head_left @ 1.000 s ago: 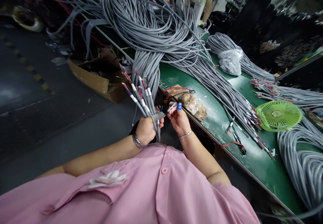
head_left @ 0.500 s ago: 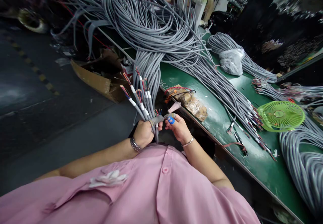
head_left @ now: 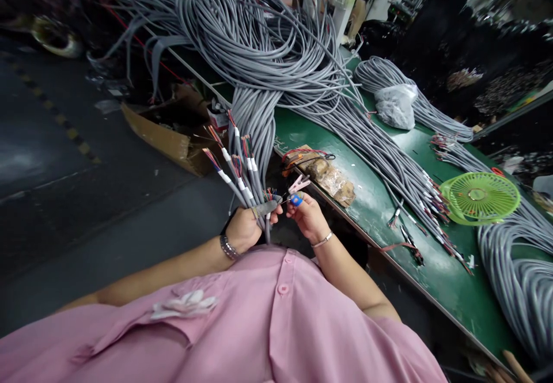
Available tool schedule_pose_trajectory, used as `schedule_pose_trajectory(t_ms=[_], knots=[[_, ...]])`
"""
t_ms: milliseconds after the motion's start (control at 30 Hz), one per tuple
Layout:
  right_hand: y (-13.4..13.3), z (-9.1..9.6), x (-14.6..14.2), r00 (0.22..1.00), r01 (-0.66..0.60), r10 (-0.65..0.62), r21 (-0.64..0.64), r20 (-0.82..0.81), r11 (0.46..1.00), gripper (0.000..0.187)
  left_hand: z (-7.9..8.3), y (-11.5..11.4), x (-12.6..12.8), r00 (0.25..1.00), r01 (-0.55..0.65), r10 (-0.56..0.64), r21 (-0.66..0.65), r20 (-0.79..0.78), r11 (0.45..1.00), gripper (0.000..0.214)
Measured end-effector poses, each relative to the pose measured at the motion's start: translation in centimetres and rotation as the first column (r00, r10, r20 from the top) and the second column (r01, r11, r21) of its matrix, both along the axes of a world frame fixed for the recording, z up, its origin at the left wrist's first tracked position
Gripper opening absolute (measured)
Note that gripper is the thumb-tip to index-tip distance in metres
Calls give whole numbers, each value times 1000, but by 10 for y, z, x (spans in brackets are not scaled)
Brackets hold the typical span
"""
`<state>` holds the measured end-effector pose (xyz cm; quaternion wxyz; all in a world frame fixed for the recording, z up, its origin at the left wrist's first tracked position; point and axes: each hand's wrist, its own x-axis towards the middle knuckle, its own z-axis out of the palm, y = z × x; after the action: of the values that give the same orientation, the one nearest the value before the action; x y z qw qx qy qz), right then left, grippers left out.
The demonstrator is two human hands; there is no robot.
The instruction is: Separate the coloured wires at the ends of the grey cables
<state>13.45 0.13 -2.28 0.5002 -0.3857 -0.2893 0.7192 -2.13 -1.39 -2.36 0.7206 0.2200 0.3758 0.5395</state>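
Note:
My left hand (head_left: 245, 230) is closed around a bundle of grey cables (head_left: 247, 190) in front of my body. The cables point up, with white bands near their ends and stripped coloured wires fanning out above. A grey wrapping covers my left thumb, and short coloured wire ends (head_left: 270, 194) stick up beside it. My right hand (head_left: 307, 219), with a blue wrap on its thumb, is pinched just to the right. Between the two hands runs a thin wire (head_left: 285, 200), its end hidden in the right fingers. Just above sits a pink clothespin (head_left: 299, 184) at the table edge.
A green table (head_left: 367, 170) runs diagonally on the right, bearing long grey cable coils (head_left: 259, 55), a taped brown block (head_left: 326, 173), a green fan (head_left: 481, 198) and a plastic bag (head_left: 396, 106). An open cardboard box (head_left: 166, 141) stands on the floor at left.
My right hand has drawn slightly away from my left thumb, leaving a small gap with the thin wire showing. The cable bundle has shifted a little to the left.

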Motion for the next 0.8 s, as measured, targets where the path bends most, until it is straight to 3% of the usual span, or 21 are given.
schedule_pose_trajectory(t_ms=[233, 433, 567, 700, 800], knots=[[-7, 3, 4, 993, -114, 114, -8, -40, 993, 30, -3, 2, 2, 999, -33, 33, -27, -3, 999, 17], [-11, 8, -4, 999, -8, 8, 17, 47, 1000, 26, -8, 1, 2, 1000, -14, 14, -6, -23, 1000, 17], [-10, 5, -7, 998, -15, 14, 21, 57, 1000, 24, -6, 0, -1, 999, 48, -48, 18, 12, 999, 17], [-2, 0, -1, 1000, 16, -17, -60, -19, 998, 26, 0, 1, -3, 996, 80, -81, 12, 43, 997, 19], [8, 2, 7, 992, 63, -79, -150, -101, 987, 42, 4, 3, -3, 996, 62, -62, -3, 64, 998, 20]])
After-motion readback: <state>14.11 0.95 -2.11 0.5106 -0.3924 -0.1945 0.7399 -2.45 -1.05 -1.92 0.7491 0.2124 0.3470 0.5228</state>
